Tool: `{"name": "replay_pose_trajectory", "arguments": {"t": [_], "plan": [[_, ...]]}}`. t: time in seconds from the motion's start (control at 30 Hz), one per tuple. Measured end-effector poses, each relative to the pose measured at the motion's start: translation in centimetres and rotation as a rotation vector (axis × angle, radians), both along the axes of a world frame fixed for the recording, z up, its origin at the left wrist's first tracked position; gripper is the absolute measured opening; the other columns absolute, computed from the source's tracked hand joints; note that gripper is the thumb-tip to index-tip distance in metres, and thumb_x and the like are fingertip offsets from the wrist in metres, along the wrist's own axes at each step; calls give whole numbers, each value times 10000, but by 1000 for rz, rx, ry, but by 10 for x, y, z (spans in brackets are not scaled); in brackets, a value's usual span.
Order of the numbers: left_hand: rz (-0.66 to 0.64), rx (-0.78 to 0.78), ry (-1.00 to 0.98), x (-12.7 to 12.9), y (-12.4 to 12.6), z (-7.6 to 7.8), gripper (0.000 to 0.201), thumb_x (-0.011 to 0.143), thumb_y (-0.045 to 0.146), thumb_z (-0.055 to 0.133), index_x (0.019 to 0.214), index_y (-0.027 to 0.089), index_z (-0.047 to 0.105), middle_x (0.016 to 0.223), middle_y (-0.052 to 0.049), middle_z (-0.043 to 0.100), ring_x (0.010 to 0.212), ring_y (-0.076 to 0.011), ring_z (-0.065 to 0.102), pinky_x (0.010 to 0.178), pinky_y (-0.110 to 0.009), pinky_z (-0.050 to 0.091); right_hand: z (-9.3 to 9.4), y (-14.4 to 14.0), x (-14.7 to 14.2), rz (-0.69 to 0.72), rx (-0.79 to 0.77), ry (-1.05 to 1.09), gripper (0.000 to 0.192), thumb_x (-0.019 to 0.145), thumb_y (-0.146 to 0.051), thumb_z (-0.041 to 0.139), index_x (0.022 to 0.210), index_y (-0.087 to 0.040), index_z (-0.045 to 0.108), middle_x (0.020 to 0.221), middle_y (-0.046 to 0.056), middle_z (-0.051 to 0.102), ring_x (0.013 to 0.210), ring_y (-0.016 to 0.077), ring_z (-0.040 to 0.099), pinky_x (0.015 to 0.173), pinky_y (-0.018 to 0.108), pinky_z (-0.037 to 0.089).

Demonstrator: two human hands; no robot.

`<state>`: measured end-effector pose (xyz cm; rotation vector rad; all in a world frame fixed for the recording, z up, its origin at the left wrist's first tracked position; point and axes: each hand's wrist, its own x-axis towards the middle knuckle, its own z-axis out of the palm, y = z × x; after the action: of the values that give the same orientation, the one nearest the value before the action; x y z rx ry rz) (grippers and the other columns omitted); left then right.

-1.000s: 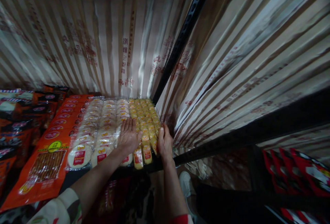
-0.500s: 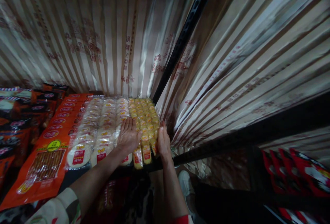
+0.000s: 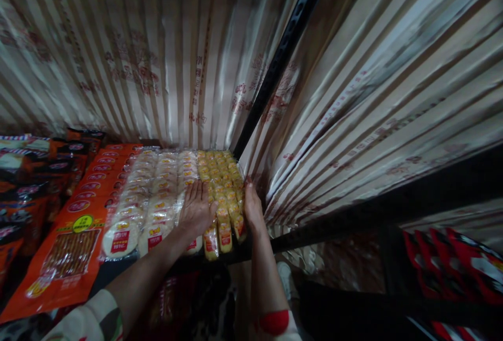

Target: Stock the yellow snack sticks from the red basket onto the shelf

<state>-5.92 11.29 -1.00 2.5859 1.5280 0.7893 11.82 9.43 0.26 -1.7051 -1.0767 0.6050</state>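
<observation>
Three rows of small yellow wrapped snack packs (image 3: pixel 225 218) run back along the shelf's right end. To their left stand rows of round white wrapped rice crackers (image 3: pixel 160 215). My left hand (image 3: pixel 196 207) lies flat, fingers extended, over the nearest cracker row, its thumb at the edge of the yellow packs. Along the outer right side of the yellow rows is my right hand (image 3: pixel 253 206), upright with fingers stretched out. A narrow gap shows between it and the front yellow packs; whether its fingertips touch the rear ones I cannot tell.
Orange snack bags (image 3: pixel 78 226) overlap in a row farther left, beside darker orange-and-black bags (image 3: pixel 23 199). A black perforated post (image 3: pixel 275 71) rises at the shelf corner. Printed pale sheeting (image 3: pixel 168 58) hangs behind. Red packages (image 3: pixel 451 262) sit on a lower rack at right.
My right hand has shifted slightly right, away from the front yellow packs. My left hand stays nearly in place. The view has moved a little.
</observation>
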Motion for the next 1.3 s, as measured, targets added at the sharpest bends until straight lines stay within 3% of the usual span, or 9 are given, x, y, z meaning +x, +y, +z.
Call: {"name": "replay_pose_trajectory", "arguments": {"t": [0.2,0.43,0.63,0.8,1.0,1.3], "plan": [[7,-12,11,0,1,0,551,873,354,389,1328,44,399,1354,-177,467,1325,-295,325,1096,-482,245,-5,4,0,27,42,1,659,881,-609,283,1316,-156,485,1330,92,510,1255,215,444,1070,388,317],[33,-46,81,1,1,3,574,860,369,398,1287,-13,433,1334,-220,471,1300,-318,360,1088,-476,267,6,-2,-3,-57,106,-113,689,894,-587,216,1334,-107,440,1351,132,479,1269,220,413,1076,402,287],[27,-46,99,1,2,4,605,859,374,407,1294,-47,413,1340,-258,446,1296,-332,361,1085,-475,270,9,-34,-13,-107,205,-280,577,925,-464,240,1356,-114,399,1371,140,450,1283,212,391,1068,414,307],[32,-37,98,0,2,3,597,868,392,389,1299,-19,422,1334,-238,462,1299,-321,356,1091,-477,252,-18,-82,-42,-63,241,-438,529,935,-356,295,1405,-116,288,1485,137,257,1387,211,179,1108,472,228],[49,-33,83,0,5,1,564,856,388,409,1300,40,435,1329,-214,477,1298,-323,357,1076,-497,261,-62,-119,-55,-105,170,-476,520,911,-342,393,1384,-139,323,1467,157,285,1380,241,205,1076,513,277],[39,-67,78,3,4,8,592,854,349,426,1345,22,366,1405,-225,376,1340,-326,283,1096,-498,226,-69,-115,-46,-164,175,-465,469,900,-360,401,1307,-129,423,1415,173,369,1341,257,295,1053,506,313]]}}
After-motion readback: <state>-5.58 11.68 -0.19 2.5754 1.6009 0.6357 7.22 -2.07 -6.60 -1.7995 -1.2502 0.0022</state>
